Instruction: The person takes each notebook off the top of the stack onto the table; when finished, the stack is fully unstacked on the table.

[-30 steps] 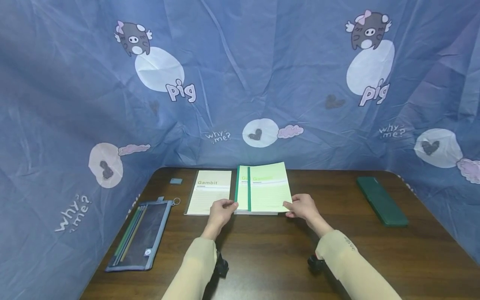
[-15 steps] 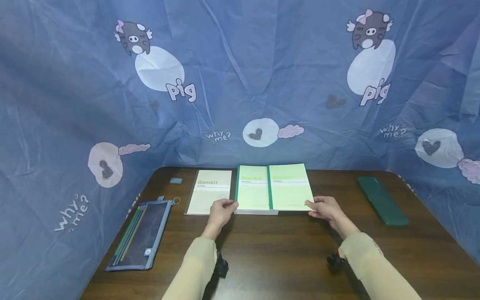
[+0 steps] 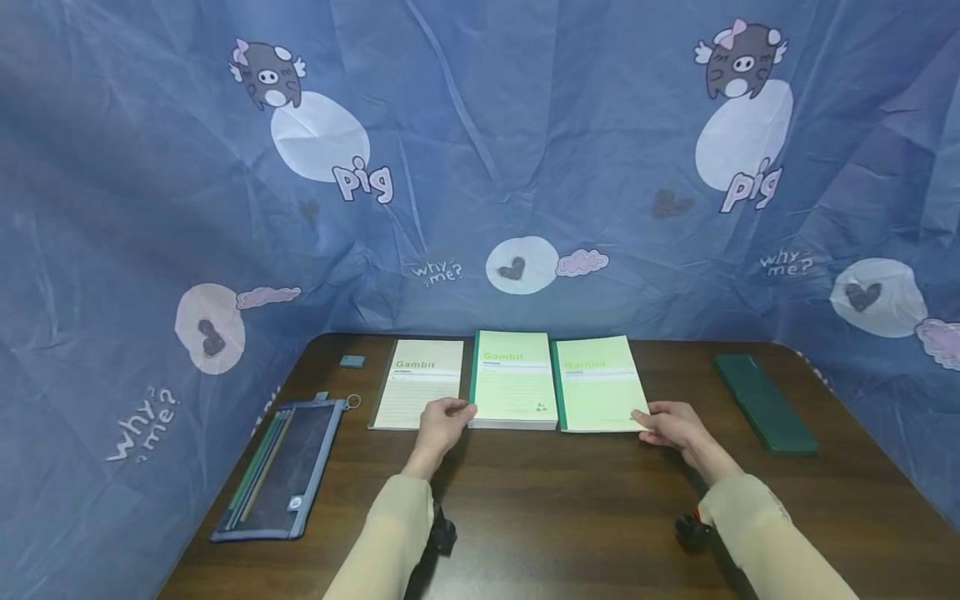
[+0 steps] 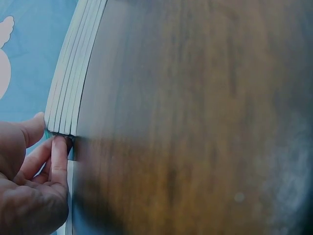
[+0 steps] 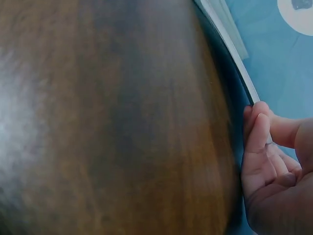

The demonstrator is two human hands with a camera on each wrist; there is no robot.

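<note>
Blue printed fabric (image 3: pixel 630 150) was hung behind the far edge of the dark wood desk (image 3: pixel 570 517). Near that edge, three items were arranged side by side: a grey-spined notebook (image 3: pixel 420 383) at left, a thicker notebook stack (image 3: pixel 513 387) at centre, and a green-spined notebook (image 3: pixel 600 387) at right. A narrow strip of wood was exposed between the first two; contact between the stack and the green-spined notebook could not be determined.

The left grip (image 3: pixel 441 425) was closed at the stack's near-left corner, with thumb and finger set against it. The green-spined notebook was pinched at its near-right corner by the right grip (image 3: pixel 675 427); full seating on the desk could not be confirmed.

Lateral room was provided between the right grip and the green case (image 3: pixel 763 404). At left, a mesh pouch (image 3: pixel 285 471) was positioned along the desk's side edge, well apart from the left grip.
</note>
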